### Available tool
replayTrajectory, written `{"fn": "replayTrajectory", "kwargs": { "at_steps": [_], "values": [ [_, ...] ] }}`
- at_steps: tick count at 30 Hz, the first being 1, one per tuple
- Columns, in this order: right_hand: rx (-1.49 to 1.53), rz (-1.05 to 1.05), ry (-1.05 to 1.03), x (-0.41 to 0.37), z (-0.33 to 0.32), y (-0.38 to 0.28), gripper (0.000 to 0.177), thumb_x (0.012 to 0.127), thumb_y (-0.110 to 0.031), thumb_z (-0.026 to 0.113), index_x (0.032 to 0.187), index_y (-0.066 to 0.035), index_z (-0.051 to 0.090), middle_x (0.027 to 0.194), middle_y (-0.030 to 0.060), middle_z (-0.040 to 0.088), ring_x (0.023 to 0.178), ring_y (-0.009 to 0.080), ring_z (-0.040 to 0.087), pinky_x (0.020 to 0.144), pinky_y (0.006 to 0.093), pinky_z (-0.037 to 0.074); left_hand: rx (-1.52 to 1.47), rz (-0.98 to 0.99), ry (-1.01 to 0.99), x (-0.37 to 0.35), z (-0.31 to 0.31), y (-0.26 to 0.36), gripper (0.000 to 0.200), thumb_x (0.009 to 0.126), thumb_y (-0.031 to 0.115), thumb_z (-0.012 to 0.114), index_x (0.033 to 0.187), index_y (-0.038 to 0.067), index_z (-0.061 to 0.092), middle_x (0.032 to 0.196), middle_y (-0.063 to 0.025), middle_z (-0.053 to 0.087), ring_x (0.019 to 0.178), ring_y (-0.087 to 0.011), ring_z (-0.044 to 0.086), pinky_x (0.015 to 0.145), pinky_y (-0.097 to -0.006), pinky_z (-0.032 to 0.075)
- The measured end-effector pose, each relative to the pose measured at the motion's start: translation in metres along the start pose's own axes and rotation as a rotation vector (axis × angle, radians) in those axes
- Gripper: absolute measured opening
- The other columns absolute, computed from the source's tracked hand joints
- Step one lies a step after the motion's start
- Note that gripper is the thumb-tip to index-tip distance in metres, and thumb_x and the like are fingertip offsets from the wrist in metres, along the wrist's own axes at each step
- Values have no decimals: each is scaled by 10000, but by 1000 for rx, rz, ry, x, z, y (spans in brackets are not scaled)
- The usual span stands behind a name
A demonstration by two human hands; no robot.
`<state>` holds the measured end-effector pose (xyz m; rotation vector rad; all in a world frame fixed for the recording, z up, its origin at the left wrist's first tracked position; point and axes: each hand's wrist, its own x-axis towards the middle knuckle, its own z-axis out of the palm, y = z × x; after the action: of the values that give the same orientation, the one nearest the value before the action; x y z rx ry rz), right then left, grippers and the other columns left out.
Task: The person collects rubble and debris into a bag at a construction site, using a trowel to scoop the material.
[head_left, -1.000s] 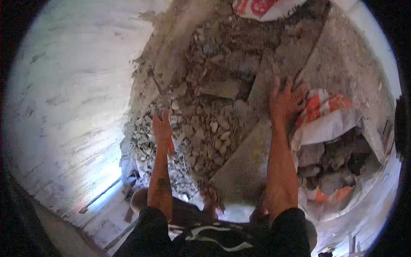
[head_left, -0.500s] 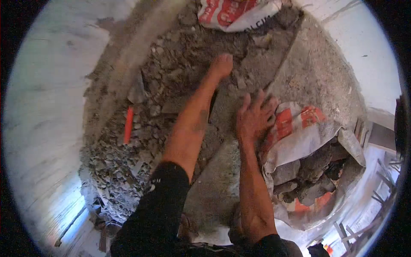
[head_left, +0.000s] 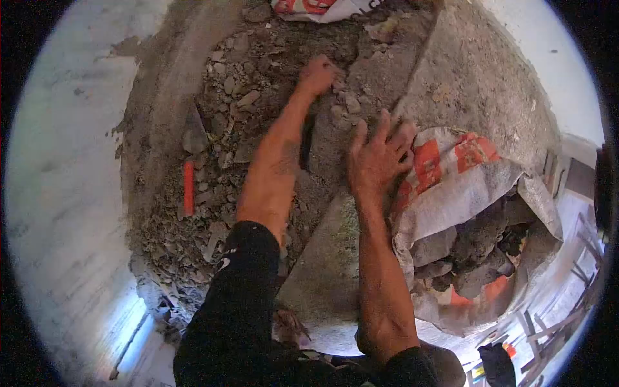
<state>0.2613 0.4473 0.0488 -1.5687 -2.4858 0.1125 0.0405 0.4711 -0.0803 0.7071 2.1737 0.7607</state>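
My left hand (head_left: 317, 75) reaches far forward over the broken rubble (head_left: 248, 100), its fingers curled down at the debris. Whatever may be inside those fingers is hidden. My right hand (head_left: 379, 160) has its fingers spread, close against the left side of a white and red sack (head_left: 445, 216). The sack's mouth gapes toward me, with grey chunks of debris (head_left: 477, 255) inside. To the left of my left forearm lies a trowel with a red handle (head_left: 188, 187) and a grey pointed blade (head_left: 195, 134).
Another white and red sack (head_left: 322, 9) lies at the far end. A raised ledge (head_left: 419, 84) runs diagonally along the right of the rubble. White walls (head_left: 64, 193) flank both sides. Thin wooden pieces (head_left: 548, 332) lie at lower right.
The view has tilted, so the far sack sits higher in the picture. My left hand appears farther up and left, still curled. My right hand stays spread beside the near sack.
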Motion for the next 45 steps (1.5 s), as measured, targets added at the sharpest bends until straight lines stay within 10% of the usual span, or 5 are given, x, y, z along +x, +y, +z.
{"fn": "replayTrajectory", "kwargs": {
  "at_steps": [12, 24, 32, 38, 45],
  "values": [
    [-10, -29, 45, 2, -4, -1, 495, 888, -454, 558, 1273, -144, 528, 1382, 221, 400, 1327, 375, 341, 923, 553, 336, 9, -75, 738, -158, -151, -38, 428, 898, 324, 594, 1152, -12, 519, 905, -175, 593, 811, -319, 600, 728, -484, 467],
    [258, -91, -36, -6, 6, 17, 602, 914, -482, 490, 1386, -116, 416, 1451, 255, 283, 1349, 448, 256, 990, 661, 278, -36, -226, 250, -209, -154, -27, 532, 786, 357, 683, 1067, -81, 568, 1013, -226, 620, 816, -228, 632, 710, -419, 467],
    [587, -899, -186, -10, -249, 62, 365, 870, -238, 617, 1160, -23, 563, 1144, 228, 583, 1059, 389, 573, 900, 450, 471, 247, -246, 155, -362, -67, 29, 867, 762, 418, 713, 1359, -109, 370, 1361, -304, 421, 1243, -393, 464, 982, -480, 422],
    [108, 94, 388, -118, -326, 236, 714, 771, -228, 778, 1353, -67, 397, 1332, 144, 391, 1214, 287, 417, 930, 439, 407, 358, -150, 301, -332, -73, 13, 885, 732, 501, 704, 1332, -91, 436, 1293, -297, 501, 1172, -398, 528, 967, -469, 421],
    [1274, 551, 71, -134, -271, 237, 793, 810, -229, 744, 1417, 3, 289, 1142, 114, 488, 1001, 216, 510, 861, 364, 446, 154, -2, 371, -400, -185, 136, 464, 743, 325, 697, 995, -62, 650, 920, -156, 672, 862, -254, 658, 763, -366, 506]
  ]
}}
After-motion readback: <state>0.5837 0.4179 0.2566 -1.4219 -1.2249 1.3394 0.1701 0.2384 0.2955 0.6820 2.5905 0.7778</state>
